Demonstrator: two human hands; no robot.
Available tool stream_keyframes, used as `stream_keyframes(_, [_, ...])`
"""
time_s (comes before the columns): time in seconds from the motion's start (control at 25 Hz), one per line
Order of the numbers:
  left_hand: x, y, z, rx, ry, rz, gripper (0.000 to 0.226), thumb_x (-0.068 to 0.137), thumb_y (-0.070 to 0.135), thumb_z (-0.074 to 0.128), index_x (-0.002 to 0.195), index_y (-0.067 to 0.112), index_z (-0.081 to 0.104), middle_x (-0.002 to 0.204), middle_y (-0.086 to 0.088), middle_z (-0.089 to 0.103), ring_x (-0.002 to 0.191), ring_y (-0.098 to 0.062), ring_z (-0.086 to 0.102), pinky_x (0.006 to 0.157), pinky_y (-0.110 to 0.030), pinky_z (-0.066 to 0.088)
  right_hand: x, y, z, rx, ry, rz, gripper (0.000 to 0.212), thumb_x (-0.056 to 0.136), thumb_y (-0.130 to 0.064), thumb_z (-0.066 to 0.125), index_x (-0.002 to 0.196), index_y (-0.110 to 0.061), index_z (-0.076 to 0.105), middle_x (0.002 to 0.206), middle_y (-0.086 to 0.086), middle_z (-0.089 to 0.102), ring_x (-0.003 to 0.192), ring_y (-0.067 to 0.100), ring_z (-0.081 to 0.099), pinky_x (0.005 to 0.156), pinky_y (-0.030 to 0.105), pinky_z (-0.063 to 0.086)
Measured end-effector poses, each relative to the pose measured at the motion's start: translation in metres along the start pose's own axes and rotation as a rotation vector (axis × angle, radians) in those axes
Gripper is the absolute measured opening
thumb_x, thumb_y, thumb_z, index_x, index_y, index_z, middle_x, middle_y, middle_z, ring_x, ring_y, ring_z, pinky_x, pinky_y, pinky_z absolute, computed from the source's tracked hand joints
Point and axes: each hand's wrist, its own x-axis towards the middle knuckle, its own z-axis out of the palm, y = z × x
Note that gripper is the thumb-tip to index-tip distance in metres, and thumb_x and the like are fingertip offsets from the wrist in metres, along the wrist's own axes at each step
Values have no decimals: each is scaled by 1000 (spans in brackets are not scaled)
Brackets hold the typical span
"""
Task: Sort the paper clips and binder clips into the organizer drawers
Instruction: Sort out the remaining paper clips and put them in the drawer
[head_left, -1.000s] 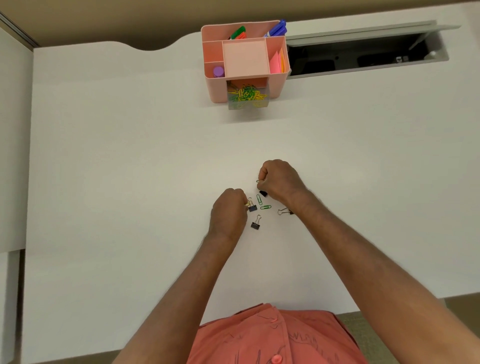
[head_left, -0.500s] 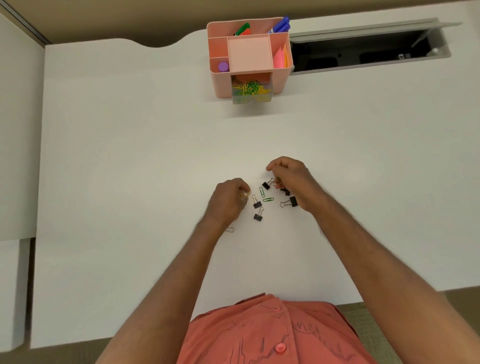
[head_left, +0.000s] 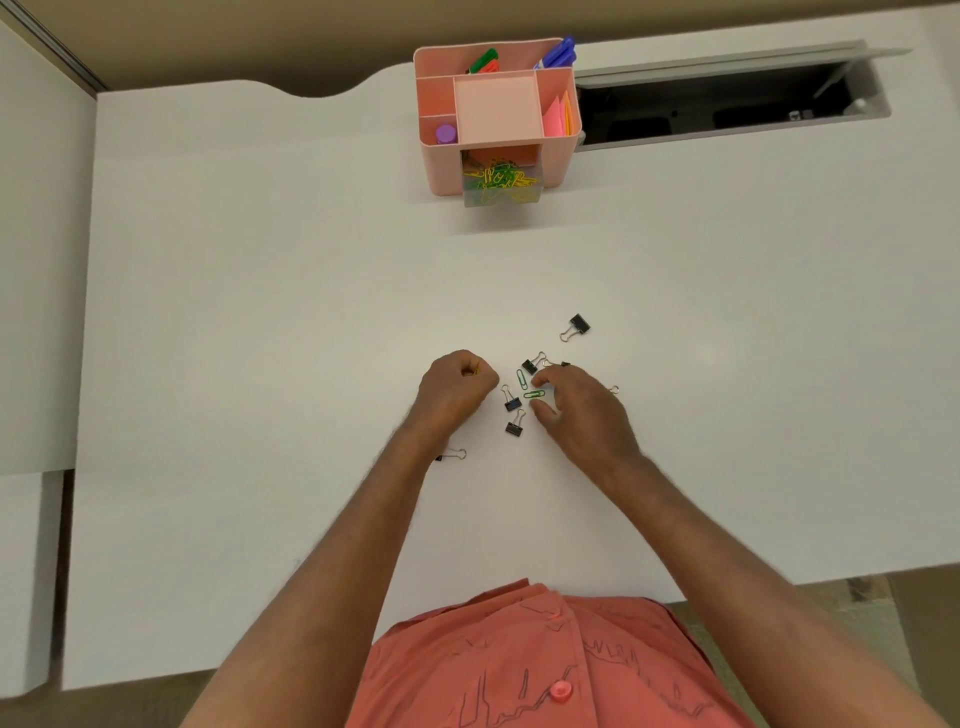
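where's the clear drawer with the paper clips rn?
Head view, top centre: the clear plastic drawer of yellow and green paper clips sticks out, pulled open, from the front of the pink plastic desk organizer, far beyond both hands.

Our left fist (head_left: 457, 382) hides whatever it grips; we glimpse only a yellowish speck. Our left forearm covers most of one binder clip (head_left: 451, 455), and our right hand (head_left: 582, 413) covers most of two more (head_left: 565, 365) (head_left: 613, 389). The frame's edge cuts off our elbows.
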Motion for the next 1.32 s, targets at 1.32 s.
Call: stream_keyframes(1.32, [-12,63,34,372,-17,350,23,89,2,56,102,12,72,98,1,71,85,-13,66,71,-26,56,23,-18,-22,1680,-265,712,25,96,-5,43,106,0,65,93,13,71,80,20,71,75,32,63])
